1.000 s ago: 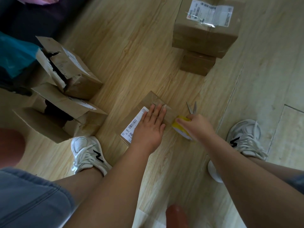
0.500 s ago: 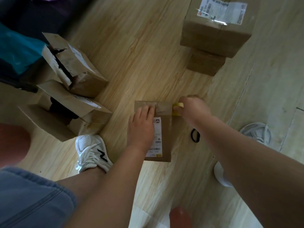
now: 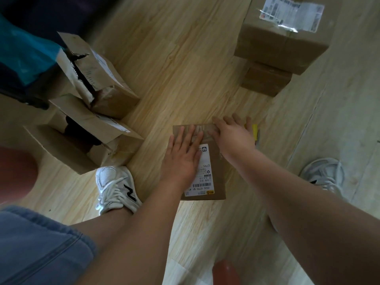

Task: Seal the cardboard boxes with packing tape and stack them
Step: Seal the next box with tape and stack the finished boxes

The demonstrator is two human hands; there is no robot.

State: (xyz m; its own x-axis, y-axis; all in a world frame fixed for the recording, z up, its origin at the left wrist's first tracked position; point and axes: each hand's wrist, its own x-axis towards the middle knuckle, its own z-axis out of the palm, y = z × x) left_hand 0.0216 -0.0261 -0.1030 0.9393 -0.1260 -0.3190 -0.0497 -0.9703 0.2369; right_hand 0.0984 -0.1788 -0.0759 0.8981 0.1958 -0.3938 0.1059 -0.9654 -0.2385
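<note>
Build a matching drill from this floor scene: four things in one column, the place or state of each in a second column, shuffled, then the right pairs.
Things:
1. flat box
2. tape roll
3. big box
4. torn box

Places or states:
A. open, on the left
B. stacked on a smaller box, far right
C. pressed under the left hand and right hand
D. yellow, on the floor beside the right hand

Pairs: 1-C, 2-D, 3-B, 4-A.
</note>
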